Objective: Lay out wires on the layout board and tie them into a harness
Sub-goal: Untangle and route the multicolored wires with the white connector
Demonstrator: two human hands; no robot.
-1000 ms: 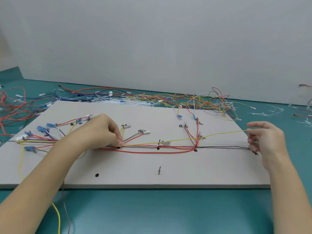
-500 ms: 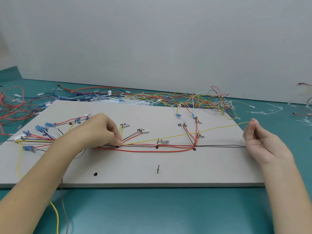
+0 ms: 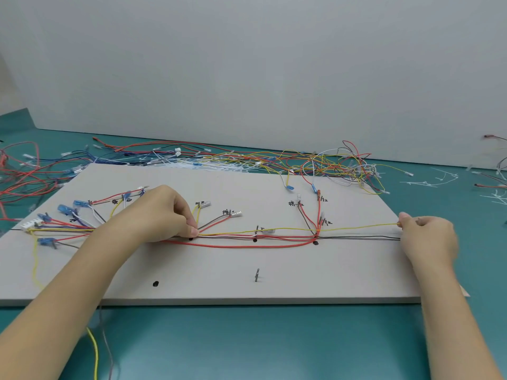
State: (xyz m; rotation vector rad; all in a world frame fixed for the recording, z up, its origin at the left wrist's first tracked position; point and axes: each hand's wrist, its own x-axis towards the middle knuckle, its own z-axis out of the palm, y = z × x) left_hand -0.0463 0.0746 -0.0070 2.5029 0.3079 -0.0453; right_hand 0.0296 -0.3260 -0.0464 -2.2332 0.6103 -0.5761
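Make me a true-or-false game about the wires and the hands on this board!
1. The right hand pinches the end of a yellow wire. True.
2. The left hand is lifted high above the layout board. False: it rests on the board, pinching the bundle of wires.
3. The table under the board is teal. True.
4. All the spare wires sit in front of the board, nearest the person. False: the loose wire pile lies behind the board, by the wall.
5. A small metal pin stands on the board's near half. True.
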